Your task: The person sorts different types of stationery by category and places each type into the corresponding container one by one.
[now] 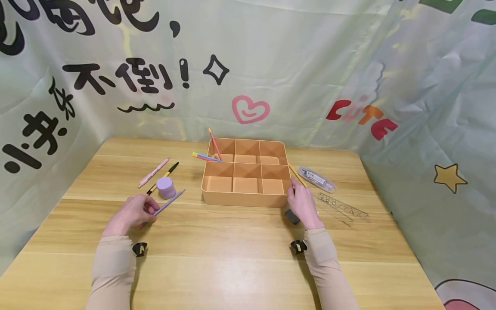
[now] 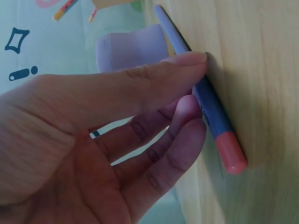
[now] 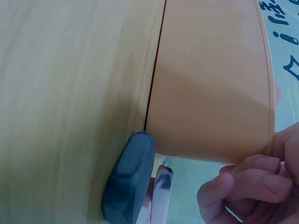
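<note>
My left hand (image 1: 136,211) pinches a purple pencil (image 2: 212,105) with a red end between thumb and fingertips, low over the table at the left. A short purple cylinder (image 1: 166,188) stands just beyond it. My right hand (image 1: 303,201) is at the front right corner of a tan six-compartment organizer box (image 1: 248,199), its curled fingers (image 3: 264,182) gripping the rim. Next to that hand are a yellow pencil (image 1: 298,176) and a dark grey block (image 3: 128,179). Several pencils (image 1: 214,143) lean in the box's back left compartment.
A pink pen (image 1: 153,172) and a black-and-yellow pen (image 1: 162,178) lie left of the box. To the right are a clear oval case (image 1: 316,179) and transparent rulers (image 1: 342,206). A printed cloth (image 1: 294,64) hangs behind the table (image 1: 217,258).
</note>
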